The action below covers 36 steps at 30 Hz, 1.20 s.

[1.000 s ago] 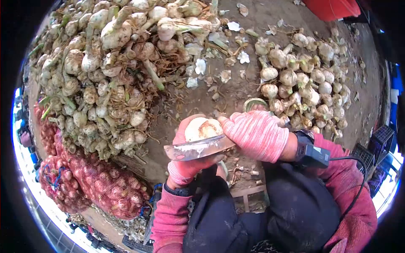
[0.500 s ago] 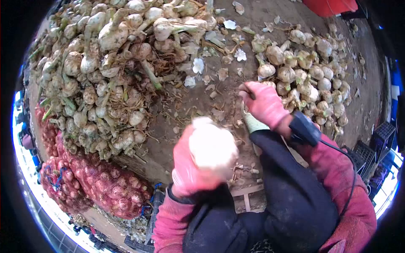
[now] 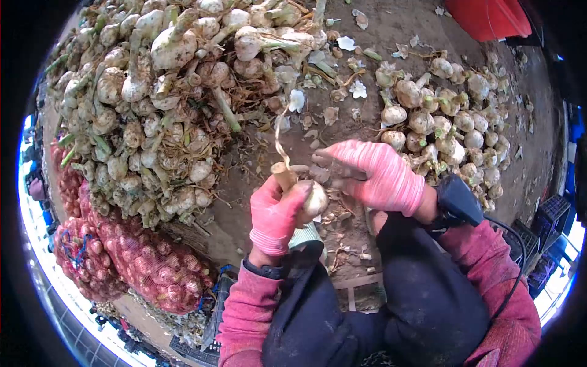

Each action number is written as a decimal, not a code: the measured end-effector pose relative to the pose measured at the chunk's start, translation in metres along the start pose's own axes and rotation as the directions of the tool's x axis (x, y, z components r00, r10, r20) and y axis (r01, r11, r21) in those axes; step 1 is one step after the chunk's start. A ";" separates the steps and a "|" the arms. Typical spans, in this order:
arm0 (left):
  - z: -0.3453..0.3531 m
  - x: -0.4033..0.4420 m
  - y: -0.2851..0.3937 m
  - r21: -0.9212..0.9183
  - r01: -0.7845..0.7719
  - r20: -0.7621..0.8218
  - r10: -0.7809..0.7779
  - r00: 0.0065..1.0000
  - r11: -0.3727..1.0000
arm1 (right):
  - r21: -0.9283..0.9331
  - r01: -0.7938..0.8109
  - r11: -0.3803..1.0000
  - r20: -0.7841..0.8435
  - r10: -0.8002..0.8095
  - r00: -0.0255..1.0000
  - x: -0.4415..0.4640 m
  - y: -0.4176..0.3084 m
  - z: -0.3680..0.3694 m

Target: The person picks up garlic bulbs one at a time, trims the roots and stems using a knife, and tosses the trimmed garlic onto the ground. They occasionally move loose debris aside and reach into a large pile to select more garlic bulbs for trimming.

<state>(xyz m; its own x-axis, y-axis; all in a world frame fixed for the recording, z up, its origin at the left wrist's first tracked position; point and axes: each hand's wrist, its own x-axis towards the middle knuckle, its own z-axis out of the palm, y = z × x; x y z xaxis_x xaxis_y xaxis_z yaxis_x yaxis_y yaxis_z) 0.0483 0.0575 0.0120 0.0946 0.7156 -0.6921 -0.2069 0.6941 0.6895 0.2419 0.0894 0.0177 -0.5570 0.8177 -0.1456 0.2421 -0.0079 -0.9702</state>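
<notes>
My left hand [image 3: 278,214], in a dirty pink glove, is closed around a garlic bulb [image 3: 316,202] whose cut stem [image 3: 284,176] points up and away from me. A thin twisted strip of stem or skin [image 3: 280,137] rises beside that stem end. Just right of the bulb, my right hand [image 3: 388,177], also gloved, is closed with its fingers curled. It grips a small dark tool [image 3: 351,172], partly hidden and blurred, so its kind is unclear. Both hands are above the ground in front of my knees.
A tall heap of garlic with stems [image 3: 147,116] fills the left. Trimmed bulbs [image 3: 455,125] lie in a pile at right. Red mesh sacks of garlic [image 3: 153,263] rest at lower left. A red container [image 3: 489,18] stands at far right, black crates [image 3: 553,214] at the right edge.
The left hand has turned, so the bulb's stem end now shows. My right hand has come slightly down, its fingers now close to the bulb. The view has shifted slightly.
</notes>
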 end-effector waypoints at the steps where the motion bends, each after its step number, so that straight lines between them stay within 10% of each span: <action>1: -0.007 0.005 -0.010 0.177 -0.090 -0.005 0.092 0.996 0.980 | -0.278 -0.035 0.960 -0.003 0.035 0.999 0.001 -0.005 -0.003; 4: -0.009 0.013 -0.020 0.394 -0.442 0.079 0.450 0.890 0.806 | -0.640 0.041 0.767 0.000 -0.053 0.999 0.006 0.011 0.004; 6: -0.004 0.009 0.001 0.269 0.052 -0.014 -0.050 0.999 0.962 | -0.797 -0.197 0.571 0.027 0.360 0.933 0.015 0.061 -0.009; 7: -0.007 0.008 -0.005 0.492 -0.300 0.050 0.317 0.947 0.817 | -0.701 -0.326 0.634 -0.183 0.282 0.942 0.011 0.071 -0.029; 9: -0.002 0.009 0.006 0.461 -0.469 0.174 0.442 0.880 0.753 | -0.179 -0.446 0.877 -0.648 0.236 0.724 -0.009 0.079 -0.061; 10: 0.021 -0.005 0.037 0.205 -0.232 0.239 0.181 0.954 0.951 | -0.010 -0.605 0.796 -0.746 0.397 0.535 -0.017 0.064 -0.084; 12: 0.024 -0.005 0.038 0.003 -0.076 0.629 0.057 0.775 0.997 | 0.177 -0.357 0.917 -0.901 0.298 0.317 -0.040 0.049 -0.113; 14: 0.008 0.000 0.043 0.071 -0.314 0.551 0.226 0.804 0.947 | 0.114 -0.493 0.863 -0.973 0.196 0.118 -0.085 0.037 -0.159; 15: -0.015 0.013 0.028 0.383 -0.410 0.291 0.313 0.904 0.828 | 0.114 -0.412 0.904 -0.992 0.124 -0.003 -0.097 0.029 -0.177; 16: -0.043 0.027 0.022 0.708 -0.517 0.208 0.557 0.804 0.481 | -0.095 -0.378 0.921 -0.995 -0.093 0.024 -0.095 0.008 -0.176; 17: -0.075 0.031 0.020 0.940 -0.318 0.191 0.580 0.792 0.125 | -0.074 -0.239 0.968 -0.996 -0.059 0.068 -0.112 0.010 -0.200; 20: -0.130 0.045 0.015 0.929 0.210 0.035 0.635 0.771 -0.305 | -0.001 -0.163 0.987 -0.982 0.030 0.188 -0.106 0.011 -0.190; 23: -0.172 0.072 0.004 0.816 0.280 0.072 0.570 0.819 -0.505 | 0.178 -0.213 0.961 -0.929 0.236 0.287 -0.051 0.017 -0.139; 27: -0.147 0.070 0.031 0.891 0.293 -0.155 0.375 0.914 -0.346 | 0.349 -0.287 0.892 -0.694 0.452 0.561 -0.001 -0.008 -0.063; 30: -0.109 0.040 0.056 0.984 0.179 -0.169 0.305 0.937 -0.003 | 0.148 -0.420 0.895 -0.467 0.438 0.768 0.013 -0.019 -0.037; 31: -0.103 0.034 0.059 0.948 0.015 -0.104 0.263 0.959 0.318 | 0.131 -0.401 0.907 -0.418 0.417 0.807 0.017 -0.026 -0.029; 33: -0.081 0.019 0.049 0.459 -0.148 -0.003 0.169 0.986 0.876 | 0.060 -0.332 0.941 -0.347 0.332 0.877 0.018 -0.030 -0.011; 34: -0.063 0.018 0.045 0.056 -0.125 0.037 0.123 0.992 0.991 | -0.001 -0.262 0.965 -0.327 0.247 0.912 0.017 -0.025 -0.006; 36: -0.043 0.017 0.039 -0.006 -0.190 0.175 0.188 0.966 0.982 | -0.269 -0.062 0.961 -0.314 -0.027 0.949 0.017 -0.025 0.002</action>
<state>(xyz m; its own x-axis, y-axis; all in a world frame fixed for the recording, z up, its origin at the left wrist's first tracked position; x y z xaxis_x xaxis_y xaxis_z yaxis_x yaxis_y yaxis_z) -0.0001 0.0933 0.0175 0.2226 0.8360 -0.5015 -0.2271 0.5448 0.8073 0.2243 0.1021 0.0394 -0.2856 0.9570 -0.0514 0.4805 0.0965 -0.8717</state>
